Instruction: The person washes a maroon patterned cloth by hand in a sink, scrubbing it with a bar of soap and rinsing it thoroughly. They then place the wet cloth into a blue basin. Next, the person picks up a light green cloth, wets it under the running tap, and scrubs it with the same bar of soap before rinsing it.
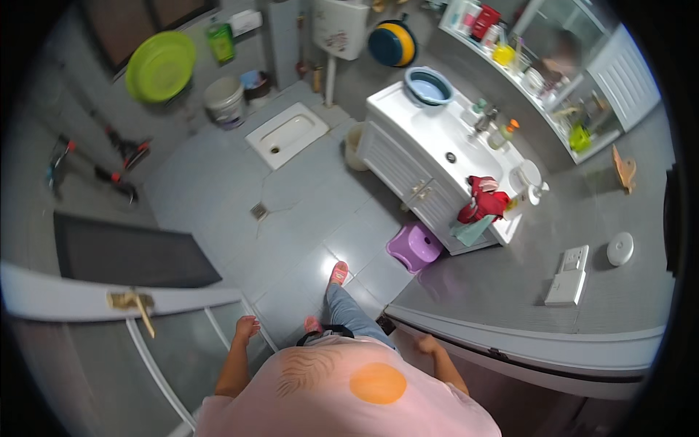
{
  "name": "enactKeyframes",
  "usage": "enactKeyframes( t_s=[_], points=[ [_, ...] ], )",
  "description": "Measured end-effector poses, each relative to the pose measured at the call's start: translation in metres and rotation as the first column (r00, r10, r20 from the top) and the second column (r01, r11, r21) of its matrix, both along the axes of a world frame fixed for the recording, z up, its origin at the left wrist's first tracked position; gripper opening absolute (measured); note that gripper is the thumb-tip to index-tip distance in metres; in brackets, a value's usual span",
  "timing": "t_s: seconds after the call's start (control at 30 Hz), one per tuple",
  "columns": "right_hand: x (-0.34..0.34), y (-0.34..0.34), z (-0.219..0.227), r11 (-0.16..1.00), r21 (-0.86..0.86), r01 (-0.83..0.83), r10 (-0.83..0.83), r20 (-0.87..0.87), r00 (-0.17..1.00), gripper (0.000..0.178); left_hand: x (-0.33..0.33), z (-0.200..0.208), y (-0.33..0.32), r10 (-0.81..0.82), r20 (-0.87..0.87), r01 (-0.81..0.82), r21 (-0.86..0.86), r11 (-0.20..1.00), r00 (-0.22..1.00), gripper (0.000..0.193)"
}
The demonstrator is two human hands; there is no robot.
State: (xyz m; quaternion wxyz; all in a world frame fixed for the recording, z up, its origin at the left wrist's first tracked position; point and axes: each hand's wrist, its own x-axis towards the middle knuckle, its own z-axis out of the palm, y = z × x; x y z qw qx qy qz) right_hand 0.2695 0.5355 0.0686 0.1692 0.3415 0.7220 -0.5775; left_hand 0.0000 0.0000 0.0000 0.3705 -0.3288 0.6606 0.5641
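I stand in a bathroom doorway, one foot in a pink slipper [338, 273] forward on the tiles. My left hand [248, 327] hangs beside me near the white-framed glass door [182, 298], its fingers loosely bent and a little apart. Nothing shows in it. At my other side, close to the door frame [524, 357], is my right hand [428, 344]. Its fingers are blurred and turned away, and no held thing can be seen. Ahead to the right, a purple plastic stool [415, 247] stands on the floor against the white vanity cabinet [400, 160].
On the vanity sit a blue basin [428, 86], pump bottles, and red cloths [483, 200] at the near end. A squat toilet [287, 135] lies in the far floor, with a white bucket [224, 102] beyond it. Long-handled cleaning tools [116, 175] lean at the left.
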Motion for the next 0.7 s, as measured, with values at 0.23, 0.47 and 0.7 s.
enactKeyframes(
  t_s=[0.23,0.47,0.7],
  points=[
    [-0.164,0.048,-0.036,0.983,-0.149,0.105,-0.070,0.223,0.972,0.021,-0.132,0.009,0.108,-0.082,-0.096,0.093,0.115,0.989,0.992,0.014],
    [-0.279,0.105,-0.033,0.853,0.281,-0.441,0.425,0.120,0.897,0.024,-0.186,0.025,0.146,-0.031,0.037,0.031,-0.019,0.999,0.999,0.009],
    [-0.312,0.205,0.028,0.839,0.533,0.110,-0.080,-0.078,0.994,0.025,-0.289,0.017,0.181,-0.186,0.144,0.208,-0.163,0.964,0.972,0.009]
  ],
)
